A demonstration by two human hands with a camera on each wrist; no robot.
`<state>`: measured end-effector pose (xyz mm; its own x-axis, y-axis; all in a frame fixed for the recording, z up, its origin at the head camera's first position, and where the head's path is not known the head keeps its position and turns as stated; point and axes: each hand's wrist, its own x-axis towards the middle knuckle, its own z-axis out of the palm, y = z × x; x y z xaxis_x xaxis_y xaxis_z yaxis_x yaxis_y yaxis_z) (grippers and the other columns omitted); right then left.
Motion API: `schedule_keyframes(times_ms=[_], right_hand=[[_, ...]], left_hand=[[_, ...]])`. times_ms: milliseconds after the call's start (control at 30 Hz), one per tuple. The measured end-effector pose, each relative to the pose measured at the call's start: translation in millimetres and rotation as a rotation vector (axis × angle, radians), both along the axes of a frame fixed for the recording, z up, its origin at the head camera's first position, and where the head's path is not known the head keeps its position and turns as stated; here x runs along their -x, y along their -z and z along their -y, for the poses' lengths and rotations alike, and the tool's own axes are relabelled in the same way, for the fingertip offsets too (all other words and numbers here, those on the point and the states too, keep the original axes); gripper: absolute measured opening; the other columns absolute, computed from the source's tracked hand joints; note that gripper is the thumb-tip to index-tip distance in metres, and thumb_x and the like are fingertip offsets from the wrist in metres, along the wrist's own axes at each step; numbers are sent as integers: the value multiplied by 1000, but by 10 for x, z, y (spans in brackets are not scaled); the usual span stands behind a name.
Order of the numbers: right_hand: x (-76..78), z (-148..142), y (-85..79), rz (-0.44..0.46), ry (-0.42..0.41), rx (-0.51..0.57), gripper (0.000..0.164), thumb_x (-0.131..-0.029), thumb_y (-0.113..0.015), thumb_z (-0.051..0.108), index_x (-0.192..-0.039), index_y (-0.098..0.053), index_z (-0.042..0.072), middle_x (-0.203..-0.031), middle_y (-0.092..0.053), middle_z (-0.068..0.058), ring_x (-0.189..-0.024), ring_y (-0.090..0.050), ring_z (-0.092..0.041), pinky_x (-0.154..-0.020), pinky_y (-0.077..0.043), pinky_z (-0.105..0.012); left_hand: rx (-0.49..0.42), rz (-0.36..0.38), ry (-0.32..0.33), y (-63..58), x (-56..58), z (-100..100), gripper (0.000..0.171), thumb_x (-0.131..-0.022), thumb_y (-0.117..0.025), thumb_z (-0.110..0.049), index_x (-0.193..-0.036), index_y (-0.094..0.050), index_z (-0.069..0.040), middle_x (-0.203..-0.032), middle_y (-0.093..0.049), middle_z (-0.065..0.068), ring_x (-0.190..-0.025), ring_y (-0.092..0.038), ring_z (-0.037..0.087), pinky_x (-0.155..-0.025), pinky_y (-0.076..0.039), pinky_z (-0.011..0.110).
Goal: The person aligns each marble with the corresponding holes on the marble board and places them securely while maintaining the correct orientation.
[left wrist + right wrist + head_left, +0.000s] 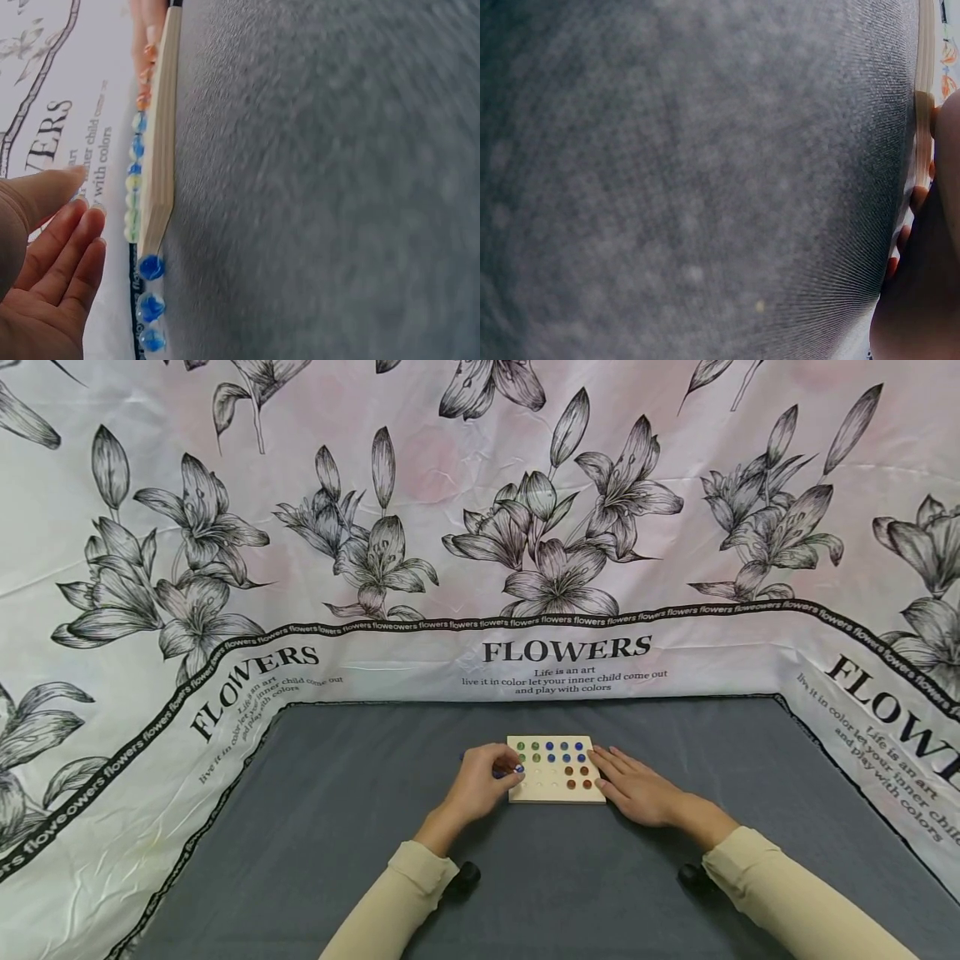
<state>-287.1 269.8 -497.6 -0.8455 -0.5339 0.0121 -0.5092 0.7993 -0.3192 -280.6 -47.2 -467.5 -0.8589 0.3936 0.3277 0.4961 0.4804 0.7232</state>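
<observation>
A pale wooden board (536,795) with rows of round hollows lies on the grey cloth. Green marbles (536,746) fill its far left hollows, blue marbles (565,746) the far right ones, and orange-brown marbles (587,784) the near right ones. Over the board's left edge, my left hand (476,783) pinches a blue marble (519,768) between thumb and fingertips. My right hand (645,793) rests along the right edge with its fingers stretched out, touching the board. Beside the board's left end sit three loose blue marbles (151,307), mostly hidden by the left hand in the head view.
Grey cloth (555,885) covers the table around the board. Behind it rises a white and pink flower-print cloth (420,668) with lettering, which also borders both sides. A black wrist camera (463,880) sits under the left cuff, another (694,878) at the right.
</observation>
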Motion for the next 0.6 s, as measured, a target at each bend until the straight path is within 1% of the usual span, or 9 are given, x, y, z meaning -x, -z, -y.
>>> schedule_keyframes(times_ms=[133, 333, 500, 600], right_hand=[[0, 5, -4, 0, 1, -2, 59, -112, -39, 35, -162, -27, 7, -168, -23, -15, -155, -16, -40, -122, -18, -57], [-6, 13, -14, 5, -3, -2, 59, -112, -39, 35, -162, -26, 7, -168, -23, -15, -155, -16, -40, -122, -18, -56], [-9, 20, -11, -2, -1, 1, 59, -112, -38, 36, -162, -27, 6, -168, -24, -16, -154, -17, -41, -121, -19, -57], [-9, 17, 1, -17, 1, 6, 59, -112, -38, 37, -161, -28, 5, -167, -25, -16, -154, -19, -42, -121, -20, -58]], left_hand=[[-1, 11, 11, 22, 6, -56, 16, -93, -76, -8, -108, -73, -2, -99, -72, 6, -88, -68, 15, -82, -58, 37], [13, 20, 6, 52, 17, -144, 12, -93, -77, -8, -104, -74, -5, -97, -72, 4, -86, -66, 12, -78, -55, 28], [6, 26, 13, 56, 38, -231, 11, -92, -77, -6, -102, -74, -4, -96, -72, 6, -85, -65, 11, -78, -55, 26], [22, 12, 24, 55, 56, -288, 11, -91, -77, -5, -101, -74, -4, -96, -72, 7, -84, -65, 11, -77, -54, 25]])
